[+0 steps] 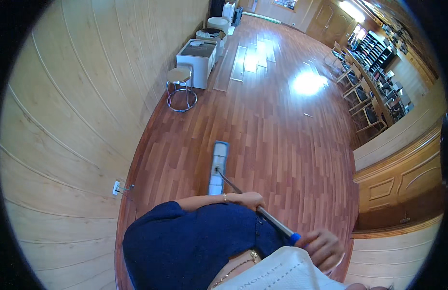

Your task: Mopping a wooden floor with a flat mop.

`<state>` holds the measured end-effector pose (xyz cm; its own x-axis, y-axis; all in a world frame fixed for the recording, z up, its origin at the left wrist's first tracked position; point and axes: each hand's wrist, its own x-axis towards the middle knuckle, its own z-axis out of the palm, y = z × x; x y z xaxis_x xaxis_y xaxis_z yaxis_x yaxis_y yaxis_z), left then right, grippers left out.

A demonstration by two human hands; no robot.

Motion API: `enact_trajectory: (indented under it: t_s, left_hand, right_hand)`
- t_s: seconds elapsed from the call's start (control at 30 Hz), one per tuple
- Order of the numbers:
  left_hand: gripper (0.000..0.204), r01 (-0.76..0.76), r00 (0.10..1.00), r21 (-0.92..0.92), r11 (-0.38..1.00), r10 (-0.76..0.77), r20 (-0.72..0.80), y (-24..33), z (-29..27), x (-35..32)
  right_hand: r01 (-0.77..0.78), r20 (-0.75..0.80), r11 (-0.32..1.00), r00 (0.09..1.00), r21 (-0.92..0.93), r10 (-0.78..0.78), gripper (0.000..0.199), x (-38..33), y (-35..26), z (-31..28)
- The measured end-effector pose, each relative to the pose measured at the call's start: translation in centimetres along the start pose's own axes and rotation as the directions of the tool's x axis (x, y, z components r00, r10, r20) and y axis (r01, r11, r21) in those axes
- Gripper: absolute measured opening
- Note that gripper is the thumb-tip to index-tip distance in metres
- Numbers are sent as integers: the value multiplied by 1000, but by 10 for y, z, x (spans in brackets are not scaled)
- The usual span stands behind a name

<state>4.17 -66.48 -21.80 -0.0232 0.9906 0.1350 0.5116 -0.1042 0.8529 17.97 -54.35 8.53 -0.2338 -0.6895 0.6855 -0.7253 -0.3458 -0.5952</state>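
A flat mop with a pale blue-grey head lies on the wood-plank floor ahead of me, its long side running away from me. From the head, the metal mop handle slants back toward my right side. My left hand, a bracelet at its wrist, is closed around the middle of the handle. Higher up, just past a blue collar, my right hand wraps the handle's upper end. Its fingers are slightly blurred, and the grip inside them is mostly hidden.
Along the left wall stand a round stool, a white cabinet and bins. An outlet with a cord sits low on that wall. Loose planks lie farther off. Chairs line a counter at right, beyond a wooden door.
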Motion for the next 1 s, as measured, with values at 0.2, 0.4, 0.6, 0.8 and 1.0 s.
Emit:
enact_trajectory:
  t_s: [0.2,0.4,0.6,0.8,1.0]
  left_hand:
    - [20,79,970,17,997,-81,229,22,-40,16]
    - [22,101,969,158,982,-61,-240,-69,-52,-3]
    - [43,429,726,114,896,-267,-634,-69,-73,-34]
    - [58,15,584,-317,948,-266,-767,46,-74,-67]
    - [66,279,516,321,905,140,-845,132,-78,-73]
  right_hand:
    - [101,-127,994,987,52,-93,16,-5,18,-1]
    - [-131,-313,991,942,-16,119,19,-45,66,6]
    - [-526,-609,820,733,-223,305,18,-105,197,18]
    - [-568,-646,808,678,-158,351,15,-137,279,0]
    - [-536,-601,804,740,-256,302,14,-88,306,-5]
